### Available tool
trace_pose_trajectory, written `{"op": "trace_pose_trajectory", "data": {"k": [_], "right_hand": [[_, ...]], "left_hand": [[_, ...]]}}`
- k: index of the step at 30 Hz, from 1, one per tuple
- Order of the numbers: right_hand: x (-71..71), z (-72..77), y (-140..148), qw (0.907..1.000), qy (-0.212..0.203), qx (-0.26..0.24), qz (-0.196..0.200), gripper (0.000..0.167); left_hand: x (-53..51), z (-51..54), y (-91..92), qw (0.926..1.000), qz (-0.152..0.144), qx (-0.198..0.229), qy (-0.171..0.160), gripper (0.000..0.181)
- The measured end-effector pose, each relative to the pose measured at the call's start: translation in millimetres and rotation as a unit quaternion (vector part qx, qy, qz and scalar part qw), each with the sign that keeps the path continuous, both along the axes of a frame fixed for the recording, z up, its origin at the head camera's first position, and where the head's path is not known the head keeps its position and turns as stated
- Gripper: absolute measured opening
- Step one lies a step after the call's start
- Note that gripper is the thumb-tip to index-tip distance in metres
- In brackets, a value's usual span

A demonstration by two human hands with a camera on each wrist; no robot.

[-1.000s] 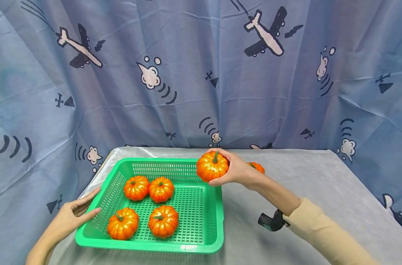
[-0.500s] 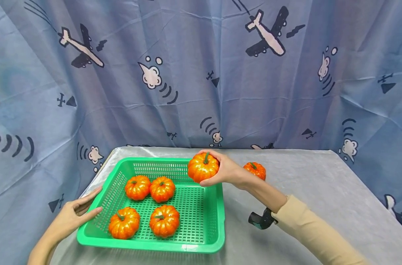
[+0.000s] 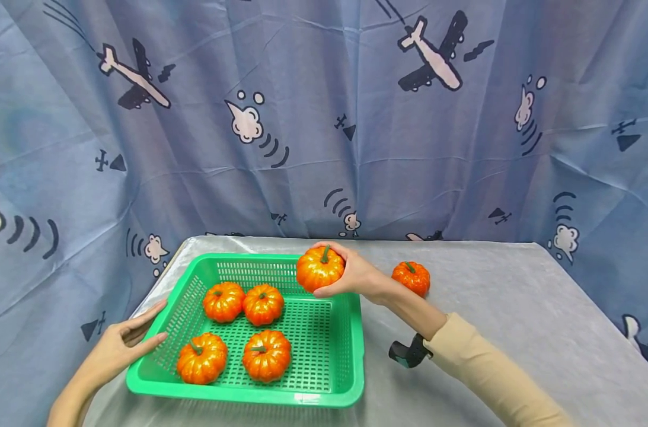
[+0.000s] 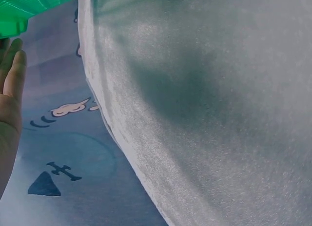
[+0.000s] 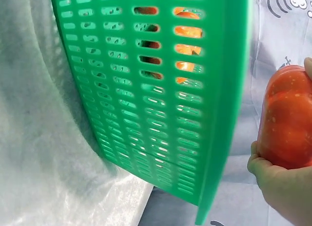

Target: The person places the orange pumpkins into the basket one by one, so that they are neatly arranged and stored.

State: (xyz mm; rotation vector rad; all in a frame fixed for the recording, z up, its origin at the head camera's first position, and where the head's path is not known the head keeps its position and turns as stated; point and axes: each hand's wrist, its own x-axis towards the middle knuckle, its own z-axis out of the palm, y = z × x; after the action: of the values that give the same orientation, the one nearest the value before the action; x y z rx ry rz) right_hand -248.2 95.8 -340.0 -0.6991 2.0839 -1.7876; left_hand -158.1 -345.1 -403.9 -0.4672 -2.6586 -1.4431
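Observation:
My right hand [image 3: 350,273] grips a small orange pumpkin [image 3: 319,268] with a green stem, thumb on the near side. The pumpkin is above the back right part of a green plastic basket [image 3: 238,396]. In the right wrist view the held pumpkin [image 5: 290,119] appears beyond the basket wall [image 5: 214,114]. Inside the basket sit several more pumpkins, two touching at the back and two apart at the front, one of them a pumpkin [image 3: 267,356] near the middle. At the basket's left side, my left hand [image 3: 112,353] rests with fairly straight fingers and thumb.
Another orange pumpkin [image 3: 411,278] lies on the grey-covered table [image 3: 489,308], right of the basket. A blue curtain [image 3: 302,118] with printed airplanes hangs behind the table. A black strap device [image 3: 409,352] is on my right wrist.
My right hand has carried its pumpkin leftward, farther over the basket. The pumpkin on the table, partly hidden behind the arm before, now shows more. My left hand stays at the basket's side.

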Motion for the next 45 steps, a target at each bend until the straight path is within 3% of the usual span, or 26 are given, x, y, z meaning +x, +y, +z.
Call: {"op": "trace_pose_trajectory", "data": {"k": [15,28,36,43,45], "right_hand": [[-10.0,-25.0,-18.4,0.9985,0.015,0.036,-0.040,0.075],[-8.7,-27.1,-28.2,0.9887,0.047,0.118,-0.079,0.074],[-7.2,-29.1,-37.2,0.9652,0.096,0.225,-0.093,0.071],[-3.3,-31.2,-44.4,0.9267,0.165,0.326,-0.089,0.072],[-3.1,-31.9,-45.2,0.9205,0.176,0.338,-0.088,0.072]], "left_hand": [[-1.3,-1.3,-1.8,1.0000,0.004,0.000,-0.007,0.058],[-0.3,-0.9,-1.7,0.9999,0.009,-0.005,-0.012,0.058],[-1.0,-2.4,-2.7,0.9999,0.009,-0.007,-0.011,0.058],[-1.3,-2.4,-2.8,0.9999,0.009,-0.003,-0.014,0.058],[-1.1,-1.9,-2.9,0.9999,0.008,-0.002,-0.015,0.058]]}}
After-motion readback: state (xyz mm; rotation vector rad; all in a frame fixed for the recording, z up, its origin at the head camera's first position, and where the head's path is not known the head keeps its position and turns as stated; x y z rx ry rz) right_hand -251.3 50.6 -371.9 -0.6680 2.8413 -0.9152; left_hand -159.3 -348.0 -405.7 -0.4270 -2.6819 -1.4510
